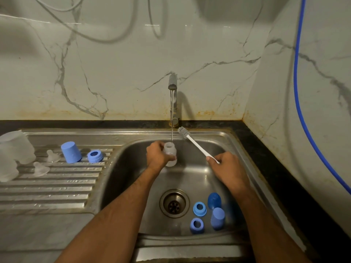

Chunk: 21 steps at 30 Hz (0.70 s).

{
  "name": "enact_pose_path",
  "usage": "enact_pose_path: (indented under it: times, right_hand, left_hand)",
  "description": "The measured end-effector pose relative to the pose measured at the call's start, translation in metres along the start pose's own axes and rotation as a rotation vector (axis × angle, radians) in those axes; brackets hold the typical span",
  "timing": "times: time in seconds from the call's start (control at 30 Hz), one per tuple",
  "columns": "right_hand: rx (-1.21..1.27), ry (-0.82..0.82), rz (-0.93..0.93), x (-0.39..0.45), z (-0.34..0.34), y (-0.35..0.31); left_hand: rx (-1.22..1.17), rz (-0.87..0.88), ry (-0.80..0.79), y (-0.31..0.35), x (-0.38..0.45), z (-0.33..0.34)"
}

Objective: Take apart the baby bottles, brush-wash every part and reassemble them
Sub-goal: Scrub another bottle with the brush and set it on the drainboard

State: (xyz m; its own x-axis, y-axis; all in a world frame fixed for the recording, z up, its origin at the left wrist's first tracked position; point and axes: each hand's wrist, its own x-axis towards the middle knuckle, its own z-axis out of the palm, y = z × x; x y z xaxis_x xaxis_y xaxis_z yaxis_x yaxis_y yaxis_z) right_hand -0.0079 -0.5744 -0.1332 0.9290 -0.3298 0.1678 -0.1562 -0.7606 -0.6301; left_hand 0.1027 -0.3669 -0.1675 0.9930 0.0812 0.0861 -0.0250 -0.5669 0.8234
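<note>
Mid-wash: left hand [158, 155] fingers wrap a clear bottle body [170, 153] under the running tap [172, 84], right hand [227, 166] pinches the bottle brush [197, 146]; drainboard [57, 186] parts likely done, blue caps and rings [199, 208] in the sink [218, 137] unwashed, reassembly pending.

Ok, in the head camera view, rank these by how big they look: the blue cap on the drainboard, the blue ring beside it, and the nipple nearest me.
1. Blue cap, clearly largest.
2. Blue ring and nipple: they look about alike, so I won't rank them.
</note>
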Motion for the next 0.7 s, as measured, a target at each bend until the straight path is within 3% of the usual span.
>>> enact_pose_path:
  times: [0.13, 0.23, 0.7]
  right_hand:
    - [-0.009, 0.003, 0.017, 0.0025, -0.0011, 0.0011]
    - [0.000, -0.012, 0.017, 0.0017, -0.0006, -0.0005]
    - [-0.020, -0.009, -0.001, 0.0004, -0.0018, 0.0002]
  left_hand:
    - [0.137, 0.003, -0.156, 0.0016, -0.0059, 0.0025]
    - [0.032, -0.006, -0.024, 0.0049, -0.0044, 0.0012]
    - [-0.014, 0.012, -0.001, 0.0029, -0.0042, 0.0040]
